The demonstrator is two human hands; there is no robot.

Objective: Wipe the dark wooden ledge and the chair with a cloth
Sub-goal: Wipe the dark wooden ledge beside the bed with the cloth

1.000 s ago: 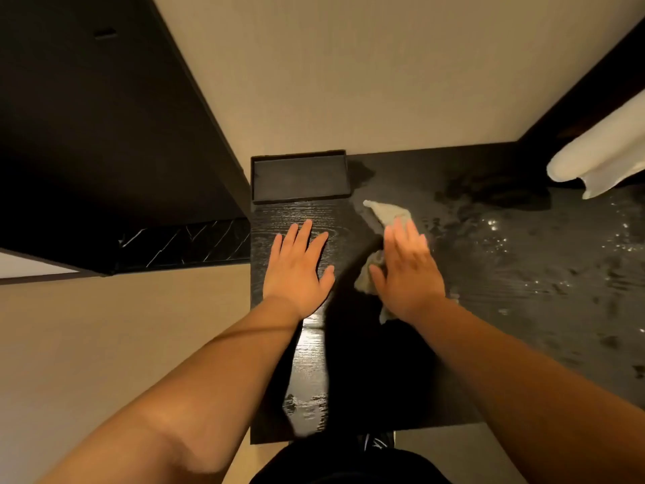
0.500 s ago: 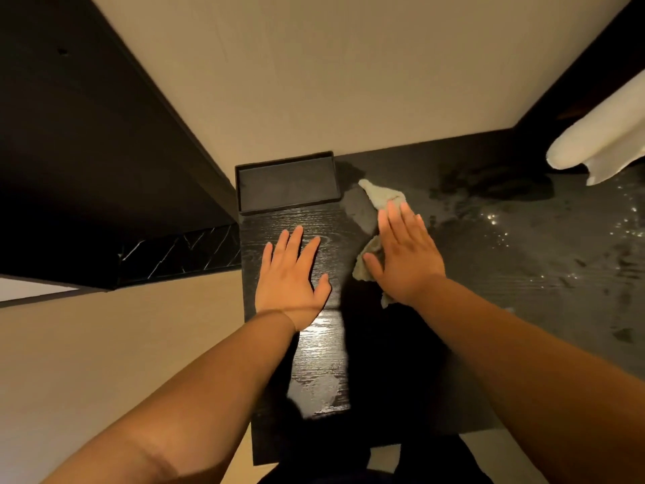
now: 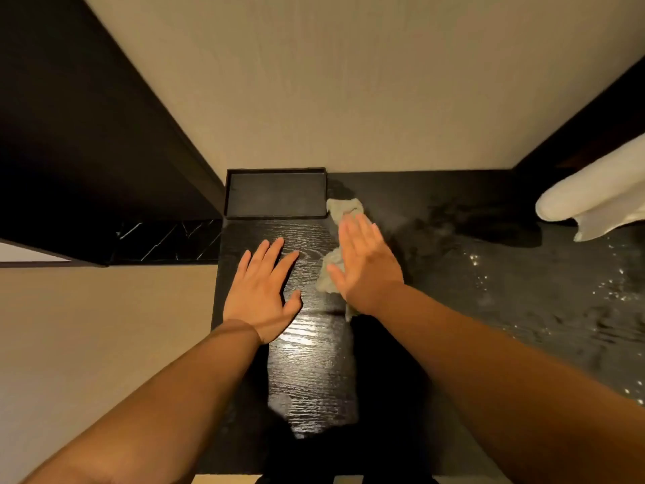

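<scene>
The dark wooden ledge (image 3: 310,372) runs from the wall toward me, its grain shining under the light. A crumpled grey-green cloth (image 3: 343,207) lies on it, and my right hand (image 3: 366,267) presses flat on the cloth with fingers straight; cloth shows past the fingertips and beside the thumb. My left hand (image 3: 263,298) rests flat on the bare wood just left of it, fingers spread, holding nothing. No chair is in view.
A shallow black tray (image 3: 275,176) sits against the beige wall at the ledge's far left end, just beyond the cloth. Wet streaks and droplets (image 3: 523,274) glisten on the right part of the ledge. A white towel (image 3: 593,197) hangs in from the right.
My right hand has pushed the cloth farther toward the wall, close to the tray's corner. The left hand has stayed flat on the wood. The view has shifted slightly.
</scene>
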